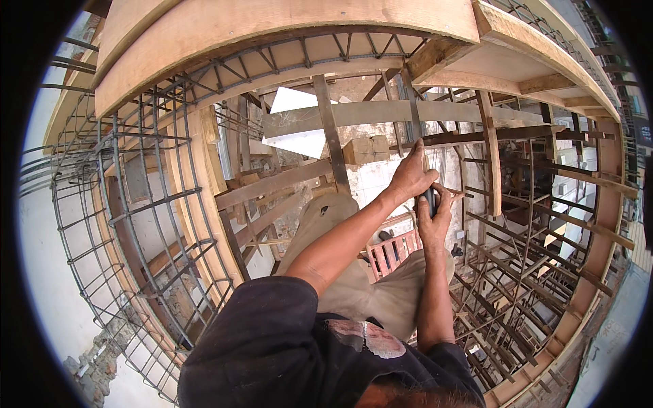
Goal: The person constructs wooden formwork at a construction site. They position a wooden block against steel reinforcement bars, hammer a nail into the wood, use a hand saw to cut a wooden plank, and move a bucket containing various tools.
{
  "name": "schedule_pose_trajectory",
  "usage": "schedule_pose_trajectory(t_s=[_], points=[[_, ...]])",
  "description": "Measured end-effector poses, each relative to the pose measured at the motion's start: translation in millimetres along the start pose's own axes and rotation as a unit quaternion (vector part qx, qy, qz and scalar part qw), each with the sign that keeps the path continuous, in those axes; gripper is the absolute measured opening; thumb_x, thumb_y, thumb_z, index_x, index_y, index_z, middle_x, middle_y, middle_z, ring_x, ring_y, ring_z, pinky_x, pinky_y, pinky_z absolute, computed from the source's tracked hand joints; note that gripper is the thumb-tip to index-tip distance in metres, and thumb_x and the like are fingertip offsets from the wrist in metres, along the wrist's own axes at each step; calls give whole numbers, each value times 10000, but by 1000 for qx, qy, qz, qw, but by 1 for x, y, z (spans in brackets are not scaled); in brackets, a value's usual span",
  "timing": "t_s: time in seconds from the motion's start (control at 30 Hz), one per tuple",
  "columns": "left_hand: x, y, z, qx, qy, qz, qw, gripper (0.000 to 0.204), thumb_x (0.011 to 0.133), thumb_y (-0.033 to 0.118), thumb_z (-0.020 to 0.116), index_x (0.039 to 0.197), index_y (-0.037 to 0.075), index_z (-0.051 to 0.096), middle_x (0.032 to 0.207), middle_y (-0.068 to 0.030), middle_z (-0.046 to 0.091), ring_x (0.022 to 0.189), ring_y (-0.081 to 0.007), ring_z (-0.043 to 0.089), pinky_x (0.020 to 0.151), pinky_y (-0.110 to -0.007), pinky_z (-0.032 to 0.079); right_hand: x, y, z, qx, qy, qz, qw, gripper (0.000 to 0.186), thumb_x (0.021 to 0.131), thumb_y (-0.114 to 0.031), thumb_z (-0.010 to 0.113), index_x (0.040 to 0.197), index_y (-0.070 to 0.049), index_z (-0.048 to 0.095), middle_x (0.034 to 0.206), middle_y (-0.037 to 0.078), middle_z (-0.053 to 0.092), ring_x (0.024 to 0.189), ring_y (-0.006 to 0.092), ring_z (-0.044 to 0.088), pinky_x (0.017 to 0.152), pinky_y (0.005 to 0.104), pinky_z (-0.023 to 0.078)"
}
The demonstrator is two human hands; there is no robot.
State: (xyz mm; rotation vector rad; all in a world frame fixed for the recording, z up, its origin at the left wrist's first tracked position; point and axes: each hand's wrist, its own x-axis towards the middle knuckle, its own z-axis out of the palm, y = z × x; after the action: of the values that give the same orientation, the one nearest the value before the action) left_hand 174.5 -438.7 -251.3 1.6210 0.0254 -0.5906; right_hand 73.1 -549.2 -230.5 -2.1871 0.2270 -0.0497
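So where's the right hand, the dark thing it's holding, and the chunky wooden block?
Right hand (436, 222): head view, on the middle of the hand.
Dark thing (430, 198): head view, on its visible middle.
Wooden block (366, 151): head view, middle of its visible side.

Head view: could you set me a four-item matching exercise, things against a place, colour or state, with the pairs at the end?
Things
1. right hand
2. rebar cage
3. trousers
4. slatted object

Descriptions
A. tan, worn on the person's legs
B. reddish, seen between the person's knees
C. holding a dark handle
D. a grid of dark bars at the picture's left

Pairs: 1-C, 2-D, 3-A, 4-B
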Motion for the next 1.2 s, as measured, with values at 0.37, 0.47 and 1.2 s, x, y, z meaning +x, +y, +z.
schedule_pose_trajectory(t_s=[0.37,0.47,1.2], points=[[-42,61,-99,477,278,248,796,355,828,354,681,961,29,735,978,-157,716,931,-337,677,860,-455,524,-12,17,-21,-45,112,-39,992,337,943,-101,648,1256,22,638,1138,183,715,1024,260,707,886,357,541],[-37,76,-92,456,117,81,879,431,834,430,645,942,25,745,967,-173,719,933,-344,692,839,-448,543,-5,20,-19,-131,105,-128,977,329,932,-77,643,1243,31,636,1120,202,713,998,295,716,859,378,552],[-30,84,-86,525,42,26,850,501,775,519,647,904,48,762,920,-199,728,909,-347,708,821,-447,553,7,30,-2,-104,123,-115,980,322,934,-66,617,1250,-6,619,1035,243,704,936,351,712,796,392,558]])
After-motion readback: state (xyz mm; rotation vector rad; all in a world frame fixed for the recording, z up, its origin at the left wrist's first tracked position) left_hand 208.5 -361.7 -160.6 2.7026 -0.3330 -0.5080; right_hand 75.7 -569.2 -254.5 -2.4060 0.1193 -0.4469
